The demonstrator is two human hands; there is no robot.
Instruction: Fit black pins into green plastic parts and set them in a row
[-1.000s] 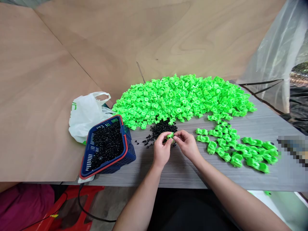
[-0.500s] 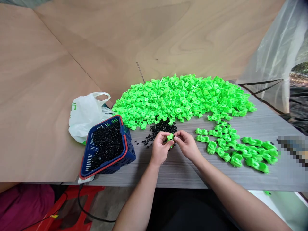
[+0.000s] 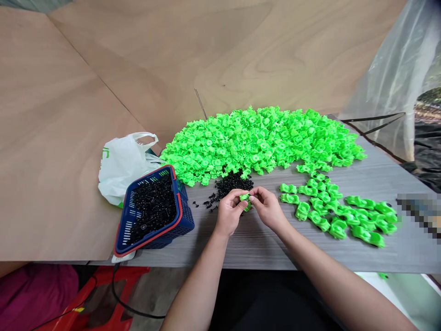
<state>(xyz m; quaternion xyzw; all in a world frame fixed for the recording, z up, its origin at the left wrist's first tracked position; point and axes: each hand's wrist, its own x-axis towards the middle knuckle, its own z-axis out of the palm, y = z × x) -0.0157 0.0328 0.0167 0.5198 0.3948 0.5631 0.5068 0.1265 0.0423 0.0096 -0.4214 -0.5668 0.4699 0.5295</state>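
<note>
Between my two hands is a small bright green plastic piece (image 3: 245, 197), which looks like a toy car body. My left hand (image 3: 230, 212) pinches it from the left between thumb and fingers. The closed fingertips of my right hand (image 3: 267, 208) press on its right side; whether they also hold a small black part is hidden. Just beyond my hands lies a loose heap of black wheel axles (image 3: 234, 183), each shaped like a tiny dumbbell. A large mound of green pieces (image 3: 262, 140) rises behind that heap.
To the left, a blue basket with a red rim (image 3: 181, 207) holds many black axles, beside a white plastic bag (image 3: 119, 161). Several green pieces (image 3: 324, 197) are spread on the grey table (image 3: 255, 255) at right. A wooden panel (image 3: 220, 55) stands behind. A red stool (image 3: 120, 294) is below left.
The green piece has turned slightly and sits a little lower between my fingers. Both hands stay in almost the same place.
</note>
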